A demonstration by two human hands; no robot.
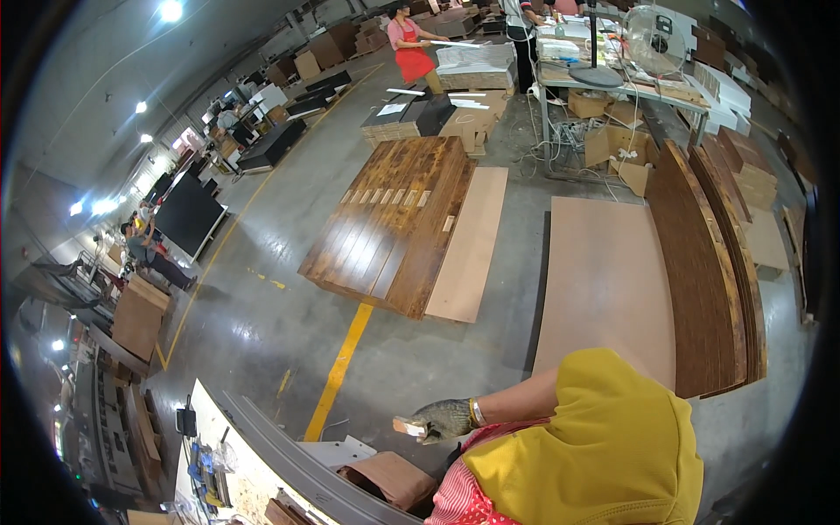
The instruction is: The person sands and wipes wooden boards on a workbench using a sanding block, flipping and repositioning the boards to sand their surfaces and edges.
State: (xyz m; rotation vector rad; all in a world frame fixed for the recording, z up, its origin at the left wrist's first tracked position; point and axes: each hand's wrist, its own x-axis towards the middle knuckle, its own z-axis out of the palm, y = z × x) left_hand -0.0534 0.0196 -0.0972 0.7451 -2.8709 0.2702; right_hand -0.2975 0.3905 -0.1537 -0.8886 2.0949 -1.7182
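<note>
I am gripping a small pale block (408,427) in my right hand (444,419). The gloved fingers are curling tight around one end, so the other end is sticking out to my left. A thin yellowish band (475,412) is sitting at my wrist, and my yellow sleeve (604,437) is running back toward the lower right, above my red striped apron (464,503). My left hand is not showing anywhere.

The block is hanging in the air, touching nothing but my glove. It is hovering just above a folded brown piece (389,479) and near the long grey rail (289,455) that is edging the pale worktop (210,420) at the lower left. Judging by that, I am only at the carrying stage: the block is picked up but not set down or fitted to anything.

Farther out, a yellow floor line (339,372) is running toward a low stack of dark wooden planks (394,223), with a plain brown sheet (472,245) lying just beside it. A larger brown board (604,280) is lying to the right, next to a row of dark boards (700,271) standing on edge. These are looking already laid out. Well beyond them, a person in a red apron (409,44) is working at another stack.
</note>
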